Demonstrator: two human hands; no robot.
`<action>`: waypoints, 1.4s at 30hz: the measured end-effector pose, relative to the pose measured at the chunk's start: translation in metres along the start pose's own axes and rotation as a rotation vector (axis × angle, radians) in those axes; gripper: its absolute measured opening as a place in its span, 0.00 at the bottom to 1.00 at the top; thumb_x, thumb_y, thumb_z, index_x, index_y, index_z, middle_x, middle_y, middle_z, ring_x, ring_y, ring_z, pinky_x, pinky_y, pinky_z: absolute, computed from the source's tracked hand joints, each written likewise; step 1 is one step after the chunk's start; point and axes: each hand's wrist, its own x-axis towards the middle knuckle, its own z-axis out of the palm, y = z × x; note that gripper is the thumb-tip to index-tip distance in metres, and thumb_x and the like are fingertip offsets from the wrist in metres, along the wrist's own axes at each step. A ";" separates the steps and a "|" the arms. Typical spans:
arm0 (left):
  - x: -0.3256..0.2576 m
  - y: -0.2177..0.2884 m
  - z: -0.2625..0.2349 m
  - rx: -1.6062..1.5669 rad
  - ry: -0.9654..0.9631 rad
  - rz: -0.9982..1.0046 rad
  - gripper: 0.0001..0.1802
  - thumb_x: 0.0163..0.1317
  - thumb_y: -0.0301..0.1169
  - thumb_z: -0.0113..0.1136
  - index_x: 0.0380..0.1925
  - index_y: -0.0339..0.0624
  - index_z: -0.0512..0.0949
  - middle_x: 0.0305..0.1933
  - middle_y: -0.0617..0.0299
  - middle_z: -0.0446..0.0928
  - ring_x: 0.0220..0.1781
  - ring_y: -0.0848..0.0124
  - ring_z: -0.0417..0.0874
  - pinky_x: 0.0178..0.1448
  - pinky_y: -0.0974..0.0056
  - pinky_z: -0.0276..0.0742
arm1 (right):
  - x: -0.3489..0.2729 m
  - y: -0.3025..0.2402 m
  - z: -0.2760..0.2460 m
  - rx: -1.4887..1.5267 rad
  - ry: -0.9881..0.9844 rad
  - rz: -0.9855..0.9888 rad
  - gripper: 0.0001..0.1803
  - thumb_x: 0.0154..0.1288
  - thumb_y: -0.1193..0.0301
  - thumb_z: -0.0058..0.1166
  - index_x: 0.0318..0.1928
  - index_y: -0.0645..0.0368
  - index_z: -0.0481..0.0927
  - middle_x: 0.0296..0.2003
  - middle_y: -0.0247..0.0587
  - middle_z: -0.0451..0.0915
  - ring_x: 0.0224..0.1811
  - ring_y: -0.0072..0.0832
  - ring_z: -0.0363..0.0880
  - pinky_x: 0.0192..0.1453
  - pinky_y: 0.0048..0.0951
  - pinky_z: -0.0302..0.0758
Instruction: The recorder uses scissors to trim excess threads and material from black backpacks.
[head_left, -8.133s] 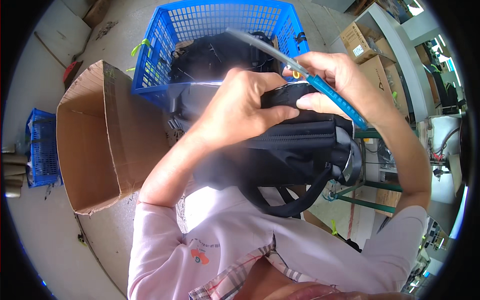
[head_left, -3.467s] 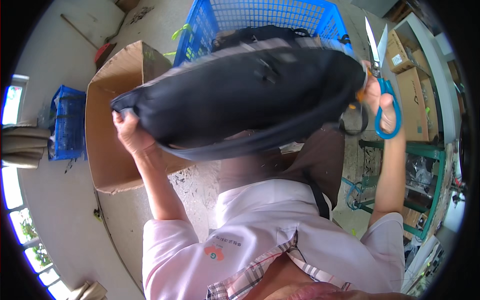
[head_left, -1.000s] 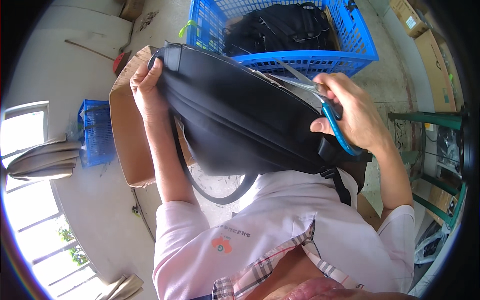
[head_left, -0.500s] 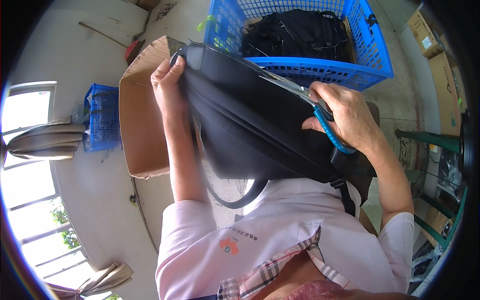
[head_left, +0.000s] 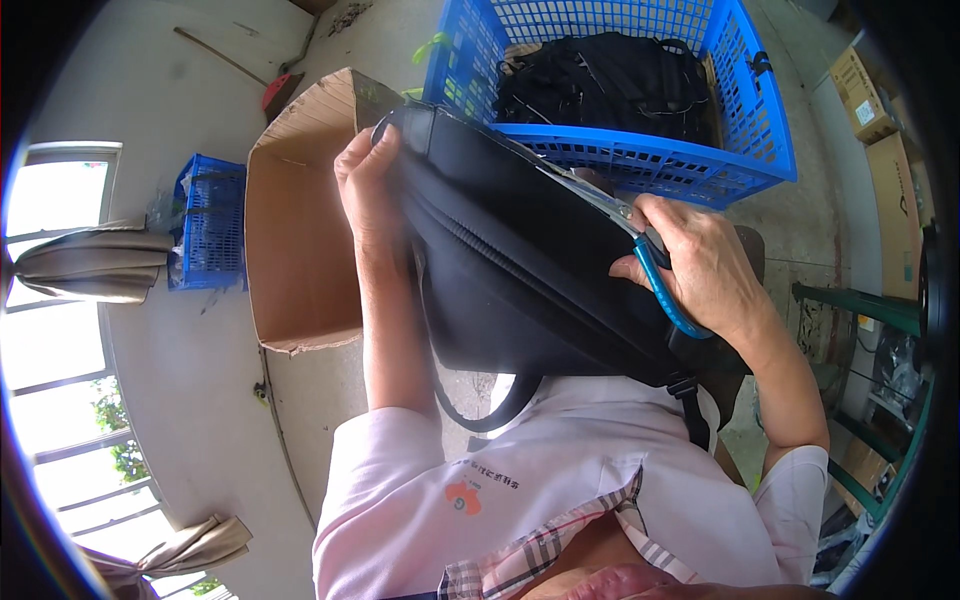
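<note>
Hands grip soft black fabric bag (head_left: 520,270): left (head_left: 368,190) pinching its edge, right (head_left: 705,265) holding blue-handled scissors (head_left: 640,250) (metal blades).

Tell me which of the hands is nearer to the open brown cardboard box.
Left. The left hand grips the black fabric bag right beside the open brown cardboard box; the right hand, holding blue-handled scissors, is across the bag.

Black bag (head_left: 520,270) in left hand (head_left: 368,190), scissors (head_left: 640,255) in right hand (head_left: 705,265).

I couldn't see the left hand's (head_left: 368,190) fingertips; they curled behind the black bag (head_left: 520,270), which also hid the scissors' (head_left: 640,255) blade tips.
</note>
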 end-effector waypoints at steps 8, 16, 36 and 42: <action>-0.010 -0.001 0.006 -0.123 -0.004 -0.007 0.07 0.55 0.28 0.54 0.30 0.35 0.78 0.26 0.65 0.76 0.25 0.79 0.73 0.30 0.77 0.65 | 0.009 -0.007 -0.002 -0.051 -0.042 0.020 0.23 0.48 0.56 0.61 0.31 0.62 0.69 0.20 0.41 0.74 0.22 0.33 0.76 0.26 0.31 0.73; -0.015 -0.012 -0.006 -0.175 0.029 -0.030 0.08 0.53 0.27 0.56 0.29 0.31 0.77 0.27 0.60 0.76 0.26 0.75 0.74 0.33 0.74 0.68 | 0.005 -0.009 0.009 0.038 -0.033 0.032 0.24 0.45 0.66 0.65 0.38 0.63 0.68 0.27 0.45 0.74 0.29 0.39 0.76 0.34 0.35 0.72; -0.021 -0.009 -0.001 -0.164 -0.020 -0.017 0.13 0.49 0.30 0.62 0.30 0.30 0.77 0.28 0.59 0.77 0.29 0.73 0.75 0.38 0.72 0.68 | 0.029 -0.012 0.000 0.102 -0.019 -0.003 0.25 0.47 0.55 0.62 0.34 0.61 0.71 0.21 0.42 0.74 0.24 0.35 0.77 0.29 0.33 0.74; -0.022 -0.008 -0.001 -0.179 -0.010 -0.022 0.12 0.49 0.29 0.61 0.30 0.30 0.77 0.28 0.59 0.77 0.29 0.74 0.75 0.37 0.73 0.68 | 0.030 -0.012 -0.002 0.194 -0.110 0.033 0.27 0.43 0.60 0.66 0.38 0.67 0.71 0.26 0.44 0.75 0.23 0.32 0.75 0.29 0.28 0.72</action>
